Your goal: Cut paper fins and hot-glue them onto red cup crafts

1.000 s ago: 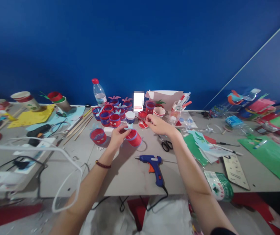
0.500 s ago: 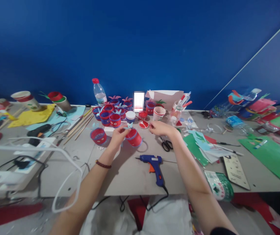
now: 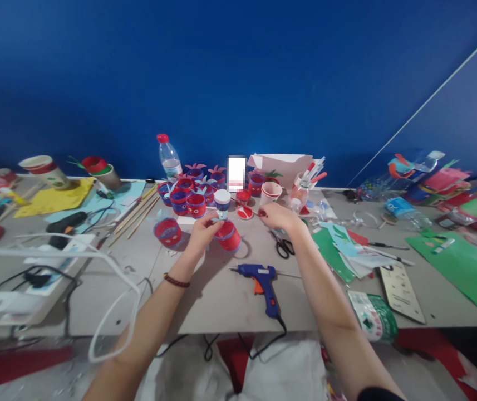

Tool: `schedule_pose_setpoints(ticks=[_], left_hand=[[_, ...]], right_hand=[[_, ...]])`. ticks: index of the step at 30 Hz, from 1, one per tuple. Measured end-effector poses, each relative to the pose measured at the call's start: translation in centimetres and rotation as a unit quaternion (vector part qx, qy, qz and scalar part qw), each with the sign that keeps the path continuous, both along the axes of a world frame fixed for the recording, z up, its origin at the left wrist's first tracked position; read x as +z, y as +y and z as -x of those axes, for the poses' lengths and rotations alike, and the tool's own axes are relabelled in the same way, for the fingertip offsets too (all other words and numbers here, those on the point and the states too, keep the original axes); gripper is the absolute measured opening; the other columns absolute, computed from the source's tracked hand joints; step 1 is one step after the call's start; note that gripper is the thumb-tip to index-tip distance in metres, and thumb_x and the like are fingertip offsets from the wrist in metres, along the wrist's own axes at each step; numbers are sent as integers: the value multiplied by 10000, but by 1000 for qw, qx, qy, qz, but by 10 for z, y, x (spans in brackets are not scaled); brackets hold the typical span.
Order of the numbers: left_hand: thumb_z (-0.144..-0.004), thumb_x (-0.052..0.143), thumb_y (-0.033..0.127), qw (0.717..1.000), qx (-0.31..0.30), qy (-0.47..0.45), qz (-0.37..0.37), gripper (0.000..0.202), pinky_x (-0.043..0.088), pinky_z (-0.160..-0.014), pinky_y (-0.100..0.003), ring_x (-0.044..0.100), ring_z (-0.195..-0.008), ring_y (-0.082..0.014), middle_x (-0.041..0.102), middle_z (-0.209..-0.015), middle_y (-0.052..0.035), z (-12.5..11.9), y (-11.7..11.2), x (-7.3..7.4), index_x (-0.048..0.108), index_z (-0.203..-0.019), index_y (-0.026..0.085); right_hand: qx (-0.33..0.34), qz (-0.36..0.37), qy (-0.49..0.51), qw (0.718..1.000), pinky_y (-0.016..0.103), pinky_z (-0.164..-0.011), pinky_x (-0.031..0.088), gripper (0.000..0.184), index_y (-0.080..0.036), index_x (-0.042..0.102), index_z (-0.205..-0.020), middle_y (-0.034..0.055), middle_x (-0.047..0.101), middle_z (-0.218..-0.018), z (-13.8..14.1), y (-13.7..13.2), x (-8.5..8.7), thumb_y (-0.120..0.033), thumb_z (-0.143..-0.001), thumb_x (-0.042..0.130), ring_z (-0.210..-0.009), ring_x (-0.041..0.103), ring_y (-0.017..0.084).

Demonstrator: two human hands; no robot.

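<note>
My left hand (image 3: 205,231) grips a red cup (image 3: 228,236) with a purple-blue rim, tilted just over the table; a light-blue cutout shows by its fingertips. My right hand (image 3: 276,216) is closed in a pinch beside a red-smeared lid (image 3: 245,213), in front of a white paper cup (image 3: 271,192). What its fingers hold, if anything, is hidden. An open jar of red paint (image 3: 243,197) stands behind the lid. Another red cup (image 3: 167,232) with a blue cutout is left of my left hand. Scissors (image 3: 284,246) lie below my right hand.
A blue glue gun (image 3: 263,281) lies between my forearms, its cord running off the front edge. Several decorated cups (image 3: 196,205) stand behind my left hand. A power strip (image 3: 54,278) and white cable are at left. Paper scraps (image 3: 347,250) lie to the right.
My right hand has shifted slightly right, away from the lid. The cup in my left hand has turned a little, with the hand staying nearly in place.
</note>
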State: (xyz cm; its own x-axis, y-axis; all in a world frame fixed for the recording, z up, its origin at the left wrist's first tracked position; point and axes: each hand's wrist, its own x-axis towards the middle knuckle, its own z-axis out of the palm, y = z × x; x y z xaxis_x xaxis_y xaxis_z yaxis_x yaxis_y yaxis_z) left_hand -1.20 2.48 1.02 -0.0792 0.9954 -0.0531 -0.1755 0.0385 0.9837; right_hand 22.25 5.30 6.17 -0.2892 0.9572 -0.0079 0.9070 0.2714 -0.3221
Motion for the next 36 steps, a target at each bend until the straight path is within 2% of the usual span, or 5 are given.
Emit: schedule_pose_setpoints(ticks=[5, 12, 19, 27, 36], left_hand=[[-467, 821, 320, 1000, 10, 3, -12, 410, 444, -582, -238, 564, -573, -113, 641, -621, 17, -2, -1, 2, 671, -811, 153], [-475, 812, 335, 998, -10, 33, -48, 341, 444, -539, -217, 567, -553, -106, 634, -636, 8, -3, 0, 1, 624, -701, 162], [-550, 779, 295, 985, 25, 120, -120, 227, 485, -597, -236, 604, -634, -134, 664, -719, -14, -3, -2, 0, 659, -701, 174], [-619, 743, 270, 973, 36, 164, -158, 199, 515, -646, -262, 641, -711, -164, 703, -839, -44, 1, -1, -6, 707, -795, 185], [-700, 682, 237, 920, 68, 287, -256, 76, 532, -688, -290, 664, -803, -196, 726, -881, -70, 8, -3, -5, 726, -749, 199]], right_hand=[[59, -12, 106, 992, 250, -688, 432, 229, -190, 675, -963, 59, 707, -904, 23, -4, 0, -348, -894, 524, -789, 621, 166], [83, 7, 221, 972, 239, -652, 434, 269, -177, 697, -845, 28, 708, -822, 56, -12, -4, -432, -810, 618, -709, 610, 133], [58, -27, 212, 975, 233, -660, 434, 143, -174, 696, -867, 22, 705, -802, 69, -17, -6, -168, -762, 598, -705, 609, 133], [44, -77, 149, 985, 248, -678, 427, 110, -204, 689, -841, 24, 713, -855, 73, -18, -9, -212, -765, 610, -769, 625, 166], [7, -111, 123, 986, 252, -656, 409, 113, -197, 660, -835, 39, 702, -862, 85, -31, -3, -182, -769, 570, -792, 622, 181]])
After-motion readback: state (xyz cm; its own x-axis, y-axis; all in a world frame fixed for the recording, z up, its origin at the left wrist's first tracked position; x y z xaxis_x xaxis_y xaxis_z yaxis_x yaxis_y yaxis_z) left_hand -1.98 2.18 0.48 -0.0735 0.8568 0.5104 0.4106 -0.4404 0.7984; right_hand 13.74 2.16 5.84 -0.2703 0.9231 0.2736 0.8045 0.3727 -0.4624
